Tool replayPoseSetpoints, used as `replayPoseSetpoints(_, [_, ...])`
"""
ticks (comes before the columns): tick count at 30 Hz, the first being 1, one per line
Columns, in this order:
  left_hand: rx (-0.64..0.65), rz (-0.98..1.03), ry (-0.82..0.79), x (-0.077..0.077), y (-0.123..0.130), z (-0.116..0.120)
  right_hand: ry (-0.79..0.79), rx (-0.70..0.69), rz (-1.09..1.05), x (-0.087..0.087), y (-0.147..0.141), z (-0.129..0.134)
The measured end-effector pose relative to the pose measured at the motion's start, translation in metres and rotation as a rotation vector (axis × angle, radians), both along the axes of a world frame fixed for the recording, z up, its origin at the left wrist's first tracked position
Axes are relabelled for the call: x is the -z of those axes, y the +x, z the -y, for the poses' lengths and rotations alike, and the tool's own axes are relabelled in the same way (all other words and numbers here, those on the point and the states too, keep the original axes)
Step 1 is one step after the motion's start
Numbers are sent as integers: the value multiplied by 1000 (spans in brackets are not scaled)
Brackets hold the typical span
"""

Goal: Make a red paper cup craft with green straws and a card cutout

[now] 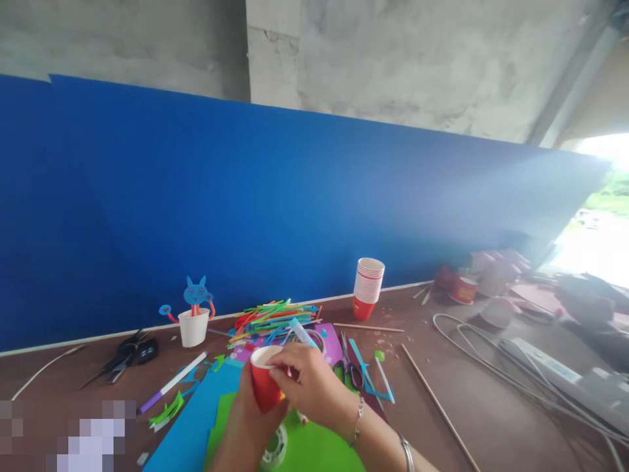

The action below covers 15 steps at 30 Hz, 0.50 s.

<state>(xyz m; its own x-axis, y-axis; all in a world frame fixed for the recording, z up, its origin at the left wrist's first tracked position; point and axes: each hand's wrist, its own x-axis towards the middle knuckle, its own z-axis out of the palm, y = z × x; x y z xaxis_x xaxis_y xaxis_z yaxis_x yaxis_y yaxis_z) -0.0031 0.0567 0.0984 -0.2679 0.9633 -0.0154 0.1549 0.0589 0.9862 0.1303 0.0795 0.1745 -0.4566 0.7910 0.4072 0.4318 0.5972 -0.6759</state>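
My left hand [248,410] is wrapped round a red paper cup [263,387] with a white inside, held upright over the coloured paper. The fingers of my right hand [307,377] are closed at the cup's rim, on its right side. Whether a small piece is between those fingertips is hidden. Under my hands lies green paper [314,449], overlapping a blue sheet [189,419]. A white tape roll [282,446] sits on the green paper below the cup. Just behind my right hand, a glue stick [303,332] with a light blue cap shows partly.
Scissors [350,373] lie right of my hands; black-handled tools [130,354] are at left. A blue paper cat [195,292] stands in a white cup [193,328]. Further back are coloured pipe cleaners [275,318] and stacked paper cups [368,285]. Sticks [432,393] and cables [491,354] lie right.
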Motion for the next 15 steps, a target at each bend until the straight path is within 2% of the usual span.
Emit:
replayPoseSetpoints(2, [-54,33,-26,-2,0,-14,-37,44,-89,12,2,-10])
replayPoseSetpoints(5, [-142,300,-2,1,-3,-27,-60,233,-146,29,18,-33])
replayPoseSetpoints(7, [-159,486,37,3,-7,-28,-113,335,-43,39,29,-45])
replayPoseSetpoints(8, [-160,538,52,4,-10,-27,-151,323,55,44,32,-48])
replayPoseSetpoints(10, [-181,542,76,5,-17,-24,-191,294,178,51,32,-49])
replayPoseSetpoints(15, [-227,280,142,14,-34,-19,-208,218,460,54,17,-36])
